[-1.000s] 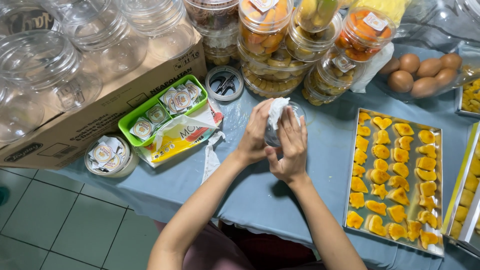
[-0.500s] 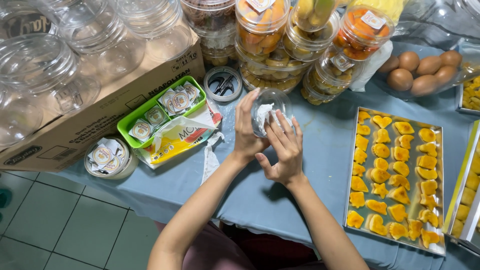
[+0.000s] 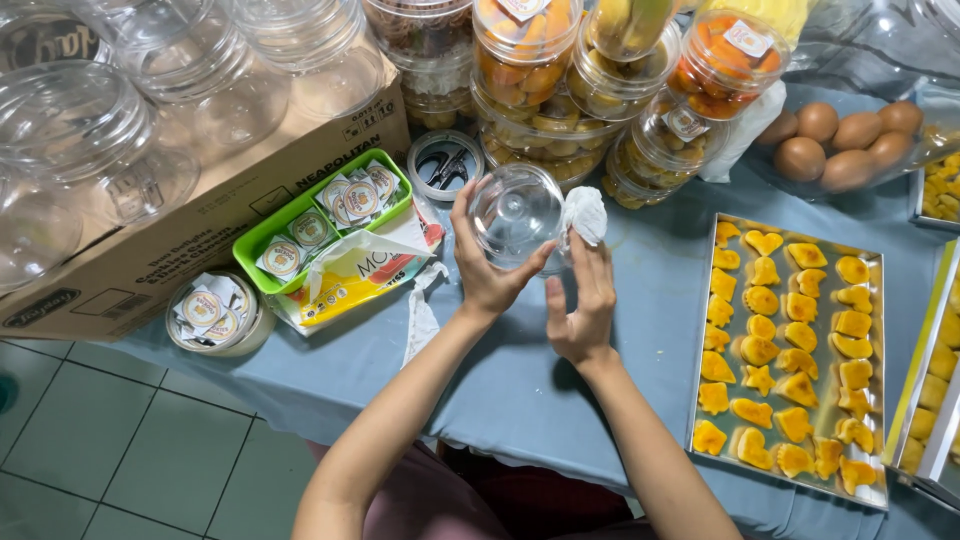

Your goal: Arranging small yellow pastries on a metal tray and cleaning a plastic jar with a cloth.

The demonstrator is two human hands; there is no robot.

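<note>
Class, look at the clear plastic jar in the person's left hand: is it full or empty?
Empty. The clear jar in the left hand is see-through, with nothing inside; the white tissue is outside it, in the right hand.

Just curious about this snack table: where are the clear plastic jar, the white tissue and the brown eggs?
Clear plastic jar (image 3: pixel 515 212), head view, rounded side.
White tissue (image 3: pixel 585 213), head view, crumpled middle.
Brown eggs (image 3: pixel 848 172), head view, front egg's shell.

Both arms run bare from elbow to wrist, no sleeves, watch or bracelet, the left hand (image 3: pixel 490 270) and right hand (image 3: pixel 583 310) show no rings or gloves, and below the blue table (image 3: pixel 520 400) edge sits pinkish-mauve clothing beside a darker maroon patch.
</note>
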